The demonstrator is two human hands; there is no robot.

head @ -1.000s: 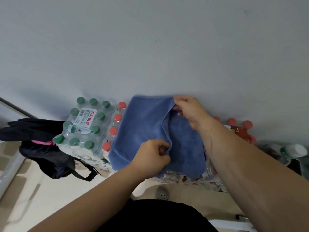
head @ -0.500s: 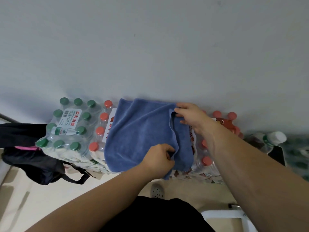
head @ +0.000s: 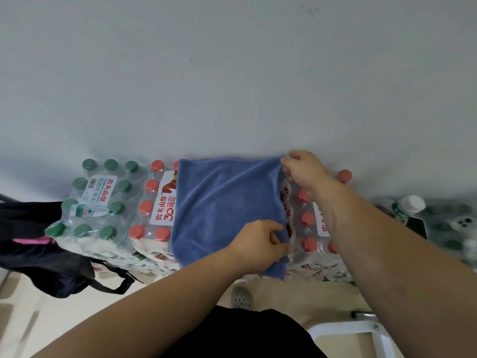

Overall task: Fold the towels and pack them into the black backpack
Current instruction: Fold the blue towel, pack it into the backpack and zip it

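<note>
Left hand (head: pixel 260 241): pinches the towel (head: pixel 224 208) at its near right edge.
Right hand (head: pixel 304 171): pinches its far right corner.
Towel: blue, spread atop the packs (head: pixel 103 202) of bottled water.
Backpack (head: pixel 38 254): just left of the packs.
Risk: on the bumpy caps, a slipped pinch could skew the fold or drop the towel.

Open floor (head: pixel 38 321) in front of bottle packs (head: pixel 98 202); wall (head: pixel 232 73) tight behind, black backpack (head: pixel 38 264) at left.

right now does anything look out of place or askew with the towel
The blue towel lies on bumpy packs of red-capped water bottles, and its near right corner hangs over the packs' front edge. The left hand and right hand pinch its right edge.
</note>
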